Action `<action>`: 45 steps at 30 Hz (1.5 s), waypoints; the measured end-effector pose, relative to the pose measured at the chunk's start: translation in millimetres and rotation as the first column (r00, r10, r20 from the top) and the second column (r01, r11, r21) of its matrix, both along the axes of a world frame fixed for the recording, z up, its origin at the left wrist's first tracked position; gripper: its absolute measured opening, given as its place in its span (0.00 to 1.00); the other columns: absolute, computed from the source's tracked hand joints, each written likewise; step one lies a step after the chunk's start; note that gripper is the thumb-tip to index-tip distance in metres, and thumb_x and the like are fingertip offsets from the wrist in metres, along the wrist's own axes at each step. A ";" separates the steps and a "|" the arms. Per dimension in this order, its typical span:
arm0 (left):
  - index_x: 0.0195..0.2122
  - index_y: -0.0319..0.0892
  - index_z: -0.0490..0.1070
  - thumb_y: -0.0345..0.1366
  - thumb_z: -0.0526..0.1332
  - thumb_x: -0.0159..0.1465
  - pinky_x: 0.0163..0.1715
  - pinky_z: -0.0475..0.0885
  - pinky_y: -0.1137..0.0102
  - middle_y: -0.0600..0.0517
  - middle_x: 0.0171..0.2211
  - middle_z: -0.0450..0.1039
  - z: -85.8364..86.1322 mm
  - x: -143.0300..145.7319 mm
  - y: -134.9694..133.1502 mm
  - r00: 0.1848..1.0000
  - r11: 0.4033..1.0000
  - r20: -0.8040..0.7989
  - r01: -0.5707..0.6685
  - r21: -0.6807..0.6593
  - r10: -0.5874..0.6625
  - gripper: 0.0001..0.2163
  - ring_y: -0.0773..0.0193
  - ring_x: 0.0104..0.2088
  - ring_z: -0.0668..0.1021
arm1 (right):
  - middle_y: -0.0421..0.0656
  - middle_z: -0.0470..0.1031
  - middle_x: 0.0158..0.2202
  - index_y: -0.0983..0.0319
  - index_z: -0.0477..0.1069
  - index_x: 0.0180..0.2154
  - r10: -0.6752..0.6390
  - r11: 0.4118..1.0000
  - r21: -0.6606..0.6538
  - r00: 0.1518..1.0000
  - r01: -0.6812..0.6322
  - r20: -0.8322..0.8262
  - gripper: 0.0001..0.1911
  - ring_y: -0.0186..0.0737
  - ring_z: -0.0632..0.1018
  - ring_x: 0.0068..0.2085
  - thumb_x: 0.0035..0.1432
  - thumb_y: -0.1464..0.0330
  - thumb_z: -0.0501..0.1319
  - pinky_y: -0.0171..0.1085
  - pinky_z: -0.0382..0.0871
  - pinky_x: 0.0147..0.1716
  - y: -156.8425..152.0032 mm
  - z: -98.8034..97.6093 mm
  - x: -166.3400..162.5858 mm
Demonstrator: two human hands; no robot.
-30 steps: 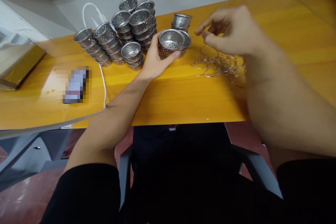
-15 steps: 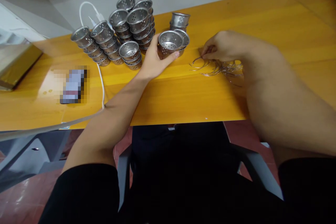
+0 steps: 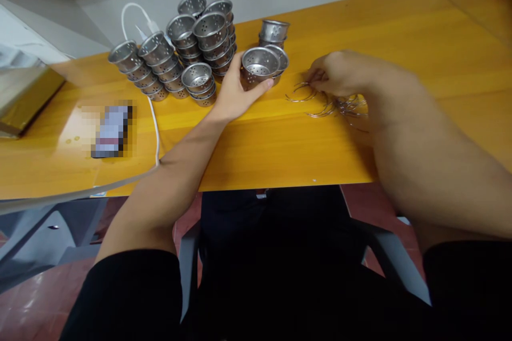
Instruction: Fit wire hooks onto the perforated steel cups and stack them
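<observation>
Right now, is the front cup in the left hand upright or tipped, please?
Upright: the front cup opens upward, perforated bottom showing.

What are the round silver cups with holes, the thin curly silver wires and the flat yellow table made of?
The round silver cups with holes look like polished metal, maybe stainless steel: their walls and rims shine. The thin curly silver wires seem bare metal because they glint. The flat yellow table looks like varnished wood, with faint streaks and glossy reflections.
</observation>
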State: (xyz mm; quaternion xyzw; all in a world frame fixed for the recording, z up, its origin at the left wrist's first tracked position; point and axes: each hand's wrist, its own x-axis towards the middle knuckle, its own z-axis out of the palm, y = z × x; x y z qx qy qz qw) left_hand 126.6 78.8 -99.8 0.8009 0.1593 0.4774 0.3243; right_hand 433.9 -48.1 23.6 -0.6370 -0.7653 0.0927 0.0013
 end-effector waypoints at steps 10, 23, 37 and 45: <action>0.79 0.55 0.58 0.86 0.68 0.66 0.81 0.77 0.46 0.40 0.75 0.74 7.4 -1.0 -5.4 0.994 0.994 -0.038 -0.103 0.038 0.105 0.54 0.44 0.76 0.82 | 0.50 0.93 0.55 0.61 0.90 0.62 -0.058 0.997 -0.054 0.998 0.059 0.036 0.18 0.54 0.90 0.51 0.74 0.75 0.71 0.48 0.87 0.54 -3.9 8.4 -15.0; 0.77 0.53 0.63 0.82 0.74 0.67 0.80 0.75 0.45 0.42 0.69 0.75 25.5 -6.1 -18.9 0.991 0.991 -0.060 -0.113 0.077 0.118 0.51 0.42 0.72 0.82 | 0.56 0.91 0.50 0.68 0.88 0.56 -0.127 0.945 0.238 0.923 0.224 -0.364 0.12 0.57 0.90 0.50 0.78 0.75 0.68 0.53 0.86 0.58 -19.6 12.7 -23.9; 0.81 0.59 0.58 0.79 0.73 0.70 0.81 0.74 0.47 0.43 0.75 0.72 15.1 -6.5 -4.6 0.995 0.992 -0.039 -0.089 0.091 0.093 0.49 0.42 0.76 0.80 | 0.58 0.92 0.53 0.59 0.87 0.51 0.049 0.872 0.375 0.707 0.314 -0.705 0.15 0.64 0.92 0.53 0.79 0.54 0.73 0.59 0.90 0.56 6.6 -17.0 -16.8; 0.79 0.63 0.63 0.81 0.75 0.66 0.81 0.76 0.43 0.45 0.74 0.72 16.2 -3.6 -9.6 0.988 0.979 0.022 -0.153 0.132 0.151 0.49 0.43 0.76 0.79 | 0.60 0.91 0.52 0.59 0.86 0.56 0.005 0.889 0.316 0.683 0.332 -0.730 0.20 0.61 0.92 0.51 0.81 0.50 0.74 0.56 0.90 0.55 -0.3 -13.3 -23.0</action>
